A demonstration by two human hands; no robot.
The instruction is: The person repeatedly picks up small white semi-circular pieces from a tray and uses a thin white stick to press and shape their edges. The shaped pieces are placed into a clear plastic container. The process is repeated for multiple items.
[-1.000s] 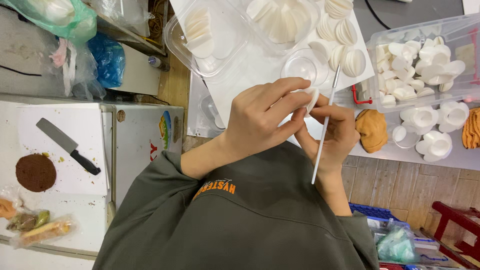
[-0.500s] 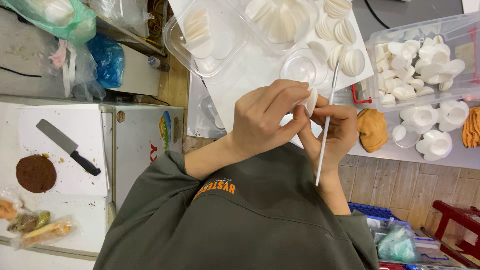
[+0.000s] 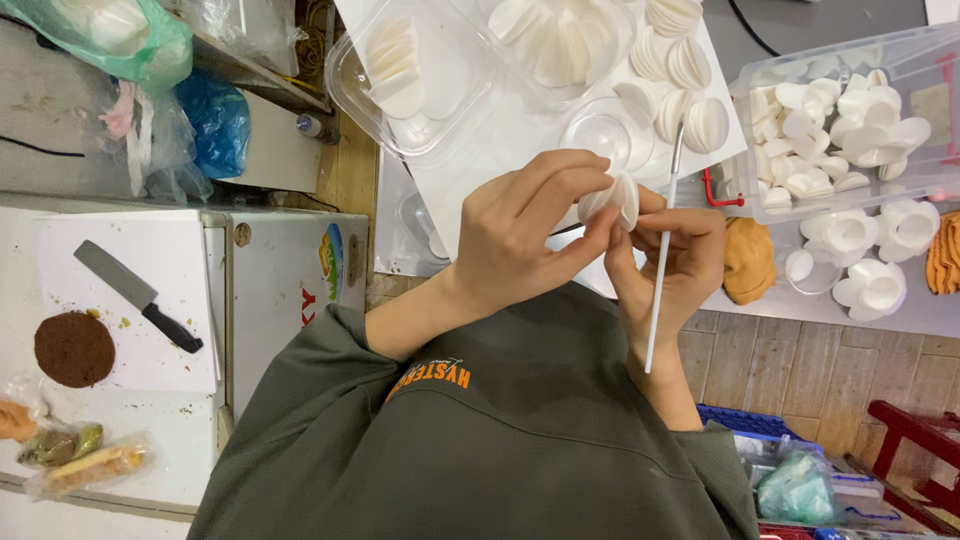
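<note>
White petal point(image 3: 610, 198) pinched in our left hand point(image 3: 520, 235); our right hand point(image 3: 672, 255) grips a thin white brush point(image 3: 662, 255) beside it.

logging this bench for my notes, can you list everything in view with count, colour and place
white petal discs: many, white, fanned on the white sheet at top
clear trays: two, transparent, top centre, holding white discs
clear bin: one, top right, full of white flower pieces
finished flowers: several, white, right
orange piece: one, right of the hands
knife: one, black handle, on white board, left
brown round: one, far left
blue bag: one, upper left
left hand: pinches white petal piece
right hand: holds thin white brush and touches the petal piece
</note>
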